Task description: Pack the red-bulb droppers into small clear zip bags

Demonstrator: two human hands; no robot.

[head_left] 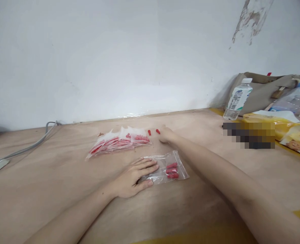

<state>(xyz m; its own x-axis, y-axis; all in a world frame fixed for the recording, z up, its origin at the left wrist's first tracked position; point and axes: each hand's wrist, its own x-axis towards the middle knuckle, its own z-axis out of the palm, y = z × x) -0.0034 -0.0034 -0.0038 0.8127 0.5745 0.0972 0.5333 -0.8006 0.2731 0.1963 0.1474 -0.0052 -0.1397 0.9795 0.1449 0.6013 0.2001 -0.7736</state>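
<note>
My left hand (133, 178) lies flat on the closed-end side of a clear zip bag (158, 178), fingers stretched out and apart. Inside that bag, toward its zip end on the right, are several small red rubber-like caps (172, 170). My right hand (168, 135) reaches farther out, low over the table, right beside a loose red cap (157, 131). Its fingers are blurred and partly hidden, so whether they grip the cap does not show. Another loose red cap (149, 133) rests just to the left. Overlapping clear bags of red pieces (119, 142) lie left of it.
The brown-covered table (63, 189) meets a white wall (101, 61). On the right stand a water bottle (238, 100), a grey bag (264, 89) and a yellow tissue pack (272, 121), beside a pixelated patch. A grey cable (35, 144) runs along the left.
</note>
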